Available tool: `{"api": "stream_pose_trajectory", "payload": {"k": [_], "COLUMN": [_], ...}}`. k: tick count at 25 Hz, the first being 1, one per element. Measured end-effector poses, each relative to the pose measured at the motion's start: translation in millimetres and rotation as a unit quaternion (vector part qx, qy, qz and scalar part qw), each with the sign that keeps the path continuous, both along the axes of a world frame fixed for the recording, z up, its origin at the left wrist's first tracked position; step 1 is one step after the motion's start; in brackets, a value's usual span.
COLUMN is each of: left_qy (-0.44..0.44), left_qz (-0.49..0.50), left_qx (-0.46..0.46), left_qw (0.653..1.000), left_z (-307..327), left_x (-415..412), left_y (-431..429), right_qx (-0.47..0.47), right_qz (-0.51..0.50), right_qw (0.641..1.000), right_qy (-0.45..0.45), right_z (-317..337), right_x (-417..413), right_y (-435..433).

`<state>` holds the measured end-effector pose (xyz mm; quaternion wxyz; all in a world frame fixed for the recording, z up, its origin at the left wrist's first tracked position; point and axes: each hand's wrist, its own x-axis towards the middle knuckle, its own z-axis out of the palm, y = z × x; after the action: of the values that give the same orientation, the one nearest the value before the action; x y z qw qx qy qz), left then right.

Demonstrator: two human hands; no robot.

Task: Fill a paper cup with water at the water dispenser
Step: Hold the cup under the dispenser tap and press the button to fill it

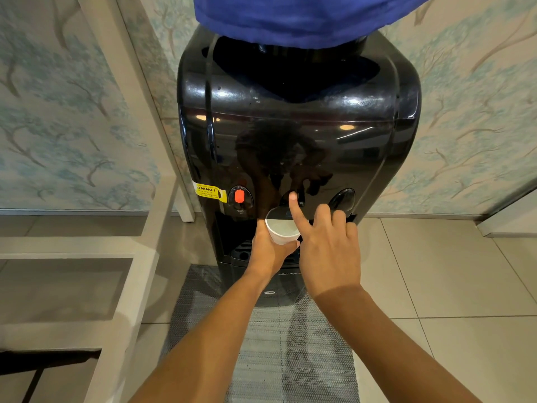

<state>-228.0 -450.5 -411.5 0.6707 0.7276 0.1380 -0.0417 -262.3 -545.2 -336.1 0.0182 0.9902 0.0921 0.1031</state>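
A glossy black water dispenser (299, 141) stands in front of me, with a blue-covered bottle (290, 18) on top. My left hand (268, 251) grips a white paper cup (283, 229) from below and holds it in the dispensing recess under the middle tap. Water is visible inside the cup. My right hand (325, 242) has its index finger stretched out, the tip pressing the middle button (293, 197); its other fingers are curled. A red hot-water button (239, 196) sits to the left, a dark button (343, 199) to the right.
A yellow warning sticker (209, 191) is beside the red button. A white shelf frame (130, 257) stands close on the left. A grey mat (279, 344) lies on the tiled floor under the dispenser. Patterned wallpaper covers the wall behind.
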Motion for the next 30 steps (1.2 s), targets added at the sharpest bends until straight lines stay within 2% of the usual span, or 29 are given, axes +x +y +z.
{"api": "stream_pose_trajectory", "payload": {"k": [13,16,18,19,21,24,26,30], "left_qy": [-0.001,-0.006,-0.01,-0.013,-0.024,-0.034,-0.043,-0.051], "left_qz": [0.004,0.005,0.003,0.002,0.004,0.003,0.0,-0.001], "left_qx": [-0.011,-0.037,-0.044,-0.042,-0.04,-0.027,-0.021,-0.019], "left_qw": [1.0,0.999,0.999,0.999,0.999,0.999,0.999,0.999], "left_z": [0.8,0.7,-0.8,-2.1,-4.6,-6.7,-8.8,-11.2], "left_x": [-0.8,-2.6,-4.4,-5.3,-7.0,-11.5,-18.7,-40.1], "left_y": [-0.7,-0.8,-0.5,0.1,2.1,6.6,11.0,25.7], "right_qx": [0.016,0.024,0.055,0.101,0.254,0.455,0.501,0.512], "right_qz": [-0.005,0.006,0.014,0.007,-0.032,-0.103,-0.135,-0.139], "right_qw": [1.0,1.0,0.998,0.995,0.967,0.882,0.843,0.804], "right_qy": [-0.016,-0.015,-0.014,-0.013,-0.004,0.067,0.141,0.268], "right_z": [-9.1,-17.0,-21.0,-22.8,-28.5,-47.1,-60.3,-74.4], "right_x": [-5.2,-14.3,-15.6,-15.0,-14.7,-13.5,-10.8,-12.4], "right_y": [-0.1,1.5,2.3,2.5,2.0,-1.9,-5.0,0.6]}}
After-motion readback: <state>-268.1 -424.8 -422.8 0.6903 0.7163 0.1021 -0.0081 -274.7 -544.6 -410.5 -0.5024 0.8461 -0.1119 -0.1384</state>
